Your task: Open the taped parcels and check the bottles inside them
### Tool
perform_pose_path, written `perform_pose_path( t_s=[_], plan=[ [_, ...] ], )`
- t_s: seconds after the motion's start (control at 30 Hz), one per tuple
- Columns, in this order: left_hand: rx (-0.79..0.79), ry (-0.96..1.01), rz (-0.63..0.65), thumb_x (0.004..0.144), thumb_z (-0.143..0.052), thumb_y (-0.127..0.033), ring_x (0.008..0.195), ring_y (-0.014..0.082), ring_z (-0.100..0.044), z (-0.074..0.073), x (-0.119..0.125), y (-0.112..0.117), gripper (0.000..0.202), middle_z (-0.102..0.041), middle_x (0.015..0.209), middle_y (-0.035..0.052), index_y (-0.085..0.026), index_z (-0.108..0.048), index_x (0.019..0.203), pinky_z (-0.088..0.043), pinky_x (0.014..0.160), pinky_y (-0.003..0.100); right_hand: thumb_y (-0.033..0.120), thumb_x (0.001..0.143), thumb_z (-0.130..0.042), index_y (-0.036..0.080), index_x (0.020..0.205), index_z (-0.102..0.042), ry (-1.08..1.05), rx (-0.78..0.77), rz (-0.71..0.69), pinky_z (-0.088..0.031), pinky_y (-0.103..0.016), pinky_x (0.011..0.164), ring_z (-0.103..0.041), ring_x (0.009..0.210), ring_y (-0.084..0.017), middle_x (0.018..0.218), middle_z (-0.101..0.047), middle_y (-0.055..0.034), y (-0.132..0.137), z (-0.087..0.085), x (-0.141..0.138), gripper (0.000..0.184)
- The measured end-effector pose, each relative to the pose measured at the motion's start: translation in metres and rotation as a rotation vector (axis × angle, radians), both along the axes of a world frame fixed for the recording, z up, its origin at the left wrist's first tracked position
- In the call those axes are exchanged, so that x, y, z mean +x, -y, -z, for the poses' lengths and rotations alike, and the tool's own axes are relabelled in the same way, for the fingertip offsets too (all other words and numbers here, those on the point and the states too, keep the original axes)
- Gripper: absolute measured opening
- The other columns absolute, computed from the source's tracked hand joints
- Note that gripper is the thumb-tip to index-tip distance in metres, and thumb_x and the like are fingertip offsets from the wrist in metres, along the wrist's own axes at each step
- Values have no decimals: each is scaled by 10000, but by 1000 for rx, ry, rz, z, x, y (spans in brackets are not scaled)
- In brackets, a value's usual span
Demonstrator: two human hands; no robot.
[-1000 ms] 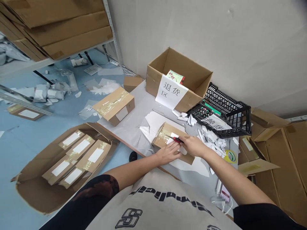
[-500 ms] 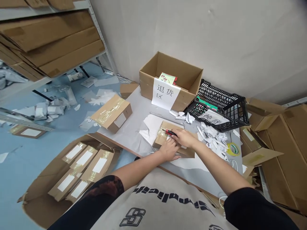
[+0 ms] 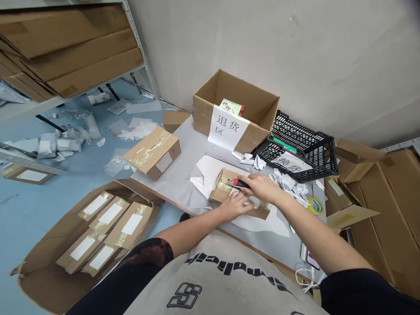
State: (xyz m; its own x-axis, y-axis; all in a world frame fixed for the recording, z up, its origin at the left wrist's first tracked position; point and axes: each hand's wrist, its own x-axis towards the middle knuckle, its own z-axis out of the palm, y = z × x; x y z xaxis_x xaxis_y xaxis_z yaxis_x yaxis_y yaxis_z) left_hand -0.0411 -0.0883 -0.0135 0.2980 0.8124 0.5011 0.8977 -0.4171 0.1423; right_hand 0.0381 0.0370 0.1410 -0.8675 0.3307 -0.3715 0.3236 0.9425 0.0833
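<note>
A grey desk [image 3: 187,146] stands against a pale plaster wall [image 3: 295,52], above a blue floor [image 3: 19,205] where a wide corrugated carton [image 3: 42,284] lies open, packed with taped parcels bearing white labels. On the desk, a brown cardboard box [image 3: 236,89] with a paper sign sits beside a black plastic mesh crate [image 3: 305,148]. A smaller taped carton [image 3: 151,153] rests nearer the desk's edge. Crumpled white paper scraps [image 3: 288,181] are heaped to the right, near a small roll of tape [image 3: 315,205]. At the middle of the desk, a taped cardboard parcel [image 3: 223,188] lies on a torn white paper sheet [image 3: 210,175]. The left hand [image 3: 234,205] presses on the parcel, its fingers open and spread over the cardboard. The right hand [image 3: 262,187] has its fingers closed around a red-handled box cutter [image 3: 241,183], whose tip lies at the glossy tape, though the blade looks too small to make out clearly.
</note>
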Motion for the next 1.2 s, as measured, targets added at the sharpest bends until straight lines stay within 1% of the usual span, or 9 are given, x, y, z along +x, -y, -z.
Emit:
perform_pose_path(
  t_s=[0.13, 0.33, 0.47, 0.67, 0.77, 0.9, 1.03, 1.13, 1.2],
  plan=[
    [48, 1, -5, 954, -495, -212, 1230, 272, -511, -1, 2, 3, 249, -492, 1409, 157, -260, -597, 1175, -437, 892, 389, 386, 973, -462, 245, 1305, -563, 33, 80, -117, -364, -346, 806, -599, 950, -276, 985, -678, -138, -2, -3, -5, 374],
    [36, 22, 24, 951, -507, -218, 1249, 261, -502, 2, 0, 3, 280, -504, 1403, 137, -264, -571, 1220, -439, 926, 385, 268, 950, -497, 250, 1232, -637, 3, 72, -256, -328, -330, 777, -572, 915, -255, 914, -682, -127, -8, -7, -15, 316],
    [44, 33, 53, 969, -496, -230, 1314, 260, -451, 8, -2, 1, 315, -502, 1408, 110, -314, -534, 1270, -411, 970, 388, 246, 938, -511, 226, 1169, -676, 16, 87, -328, -313, -334, 756, -565, 892, -249, 899, -682, -129, -11, -14, -21, 284],
    [108, 42, 78, 974, -501, -242, 1310, 246, -453, 18, -3, -1, 314, -515, 1386, 85, -342, -521, 1271, -383, 987, 386, 223, 956, -469, 193, 1149, -676, 73, 103, -420, -315, -352, 749, -571, 897, -257, 915, -686, -140, -10, -14, -35, 284],
    [121, 58, 82, 970, -497, -219, 1290, 241, -462, 16, -3, -3, 313, -528, 1362, 84, -343, -526, 1256, -384, 967, 381, 205, 950, -464, 175, 1167, -664, 100, 102, -450, -323, -359, 735, -582, 889, -267, 917, -685, -153, -6, -11, -45, 297],
    [38, 80, 79, 960, -509, -231, 1220, 242, -496, 10, -4, -5, 279, -524, 1352, 92, -321, -551, 1220, -382, 952, 383, 174, 944, -448, 151, 1179, -652, 142, 123, -450, -343, -364, 742, -589, 904, -267, 939, -680, -176, 1, -12, -55, 312],
    [1, 74, 118, 960, -508, -276, 1163, 250, -517, 10, 2, -5, 239, -551, 1313, 100, -306, -567, 1190, -380, 928, 394, 190, 974, -379, 142, 1279, -583, 92, 170, -431, -372, -372, 733, -583, 864, -254, 950, -668, -174, 0, -26, -76, 370],
    [49, 43, 203, 938, -536, -242, 1144, 232, -537, 11, 14, -5, 226, -573, 1298, 87, -311, -587, 1147, -375, 926, 390, 220, 1004, -301, 159, 1440, -418, -120, 297, -346, -390, -374, 717, -567, 840, -245, 963, -649, -161, -14, -48, -101, 455],
    [64, 24, 215, 924, -549, -218, 1141, 220, -549, 10, 20, -6, 228, -576, 1304, 80, -308, -598, 1128, -379, 924, 383, 220, 997, -322, 161, 1435, -426, -233, 374, -310, -399, -370, 707, -558, 832, -242, 939, -641, -149, -27, -65, -115, 454]
  ],
)
